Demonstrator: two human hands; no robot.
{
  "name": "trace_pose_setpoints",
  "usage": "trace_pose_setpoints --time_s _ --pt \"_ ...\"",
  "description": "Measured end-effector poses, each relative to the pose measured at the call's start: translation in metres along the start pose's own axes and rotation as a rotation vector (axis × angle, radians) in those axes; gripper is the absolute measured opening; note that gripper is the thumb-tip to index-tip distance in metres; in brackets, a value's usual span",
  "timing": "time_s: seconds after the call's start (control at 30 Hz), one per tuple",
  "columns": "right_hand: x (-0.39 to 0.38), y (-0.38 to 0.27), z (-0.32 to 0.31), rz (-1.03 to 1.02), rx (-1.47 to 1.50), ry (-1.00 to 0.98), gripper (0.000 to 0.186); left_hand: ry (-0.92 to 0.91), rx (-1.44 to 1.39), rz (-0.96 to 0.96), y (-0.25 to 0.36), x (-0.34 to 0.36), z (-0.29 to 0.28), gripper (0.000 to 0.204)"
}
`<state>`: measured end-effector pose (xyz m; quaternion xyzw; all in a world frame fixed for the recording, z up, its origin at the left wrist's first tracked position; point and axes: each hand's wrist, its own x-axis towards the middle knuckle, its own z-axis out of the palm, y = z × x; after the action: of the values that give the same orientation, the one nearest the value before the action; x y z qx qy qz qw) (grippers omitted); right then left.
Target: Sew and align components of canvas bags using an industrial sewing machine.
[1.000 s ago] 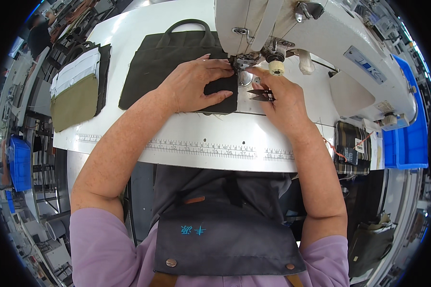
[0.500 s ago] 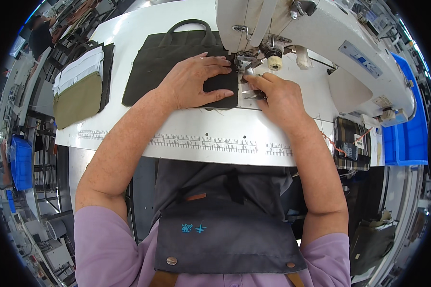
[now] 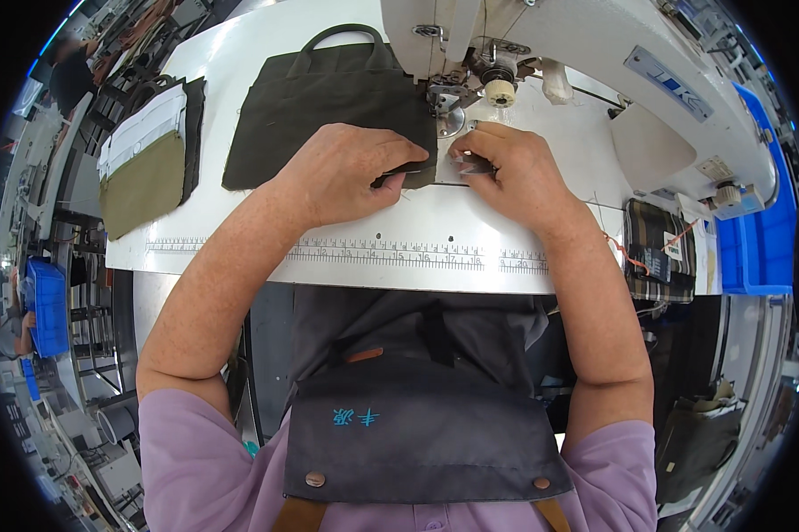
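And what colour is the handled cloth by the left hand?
The handled cloth is very dark olive, best seen in the head view.

My desk (image 3: 187, 253) has a ruler strip (image 3: 391, 256) along the near edge. Left end, I've got a stack of cloth pieces (image 3: 142, 182): olive and white on top, dark edge showing under. To my right: folded plaid item (image 3: 674, 229) with a white label, orange cord (image 3: 627, 252) at its left side, blue bin (image 3: 754, 253) just past it. Dark green pile (image 3: 694, 452) lower right. Far left, second blue bin (image 3: 48, 306). Person in dark top (image 3: 70, 78) upper left, face blurred.
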<state>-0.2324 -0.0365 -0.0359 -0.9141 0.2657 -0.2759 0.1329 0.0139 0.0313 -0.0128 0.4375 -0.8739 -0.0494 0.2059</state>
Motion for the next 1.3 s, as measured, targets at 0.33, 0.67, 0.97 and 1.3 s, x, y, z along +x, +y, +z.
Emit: trace_pose_setpoints --time_s 0.33,0.67,0.97,1.3 --pt "0.000 -0.009 -0.004 -0.082 0.114 -0.062 0.028 0.232 -0.172 0.045 -0.006 -0.002 0.012 0.009" --pt "0.000 -0.007 -0.002 -0.136 0.152 -0.091 0.022 0.092 -0.034 0.185 0.001 -0.001 0.009 0.008" --pt "0.001 -0.005 -0.004 -0.109 0.180 -0.040 0.018 0.029 -0.141 0.097 0.004 0.002 0.004 0.011" --pt "0.010 -0.009 0.005 -0.279 0.014 0.162 0.028 0.164 -0.521 -0.199 -0.003 -0.002 0.012 0.006"
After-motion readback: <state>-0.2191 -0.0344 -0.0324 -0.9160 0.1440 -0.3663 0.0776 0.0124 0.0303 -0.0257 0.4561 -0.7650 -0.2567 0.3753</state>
